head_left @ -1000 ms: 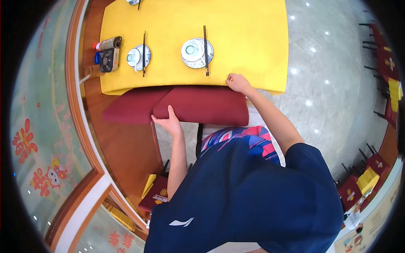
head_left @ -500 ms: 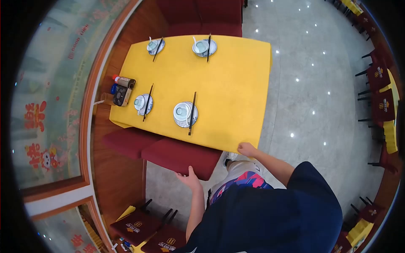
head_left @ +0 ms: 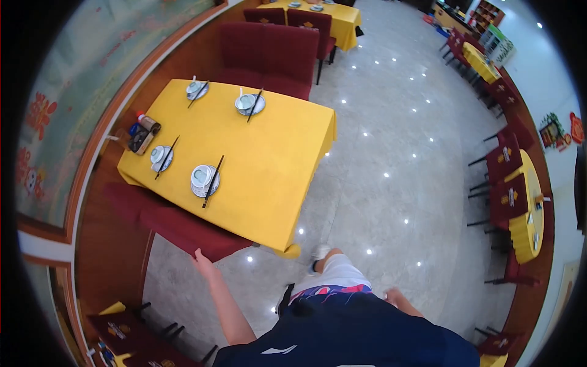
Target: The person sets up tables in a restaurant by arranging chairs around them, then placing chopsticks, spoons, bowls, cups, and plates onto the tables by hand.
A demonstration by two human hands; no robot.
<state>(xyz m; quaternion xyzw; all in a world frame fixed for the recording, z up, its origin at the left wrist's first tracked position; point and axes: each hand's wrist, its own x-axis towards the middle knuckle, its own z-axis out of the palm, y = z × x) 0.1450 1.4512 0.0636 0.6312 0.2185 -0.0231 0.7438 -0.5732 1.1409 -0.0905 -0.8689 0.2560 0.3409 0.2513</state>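
My left hand [head_left: 203, 264] is at the outer edge of a dark red bench seat [head_left: 183, 231], fingers apart and holding nothing. Low beside my body, my right hand [head_left: 397, 298] is partly hidden and blurred, away from the table, so its fingers cannot be read. A yellow cloth covers the table [head_left: 263, 168] in front of me. On it lie several place settings: a bowl on a plate [head_left: 205, 180] with chopsticks [head_left: 213, 181] is nearest, another bowl [head_left: 246, 102] stands at the far side, and two more are toward the wall.
A sauce bottle [head_left: 148, 123] and a dark box [head_left: 140, 142] stand at the table's wall side. Beyond is a red bench [head_left: 269, 55]. Red chairs [head_left: 507, 199] and a yellow table [head_left: 533, 214] line the right. Tiled floor [head_left: 367, 183] lies between.
The view has swung up and right, showing more of the room. My right hand has left the table's corner and dropped to my side. My left hand is still by the bench seat.
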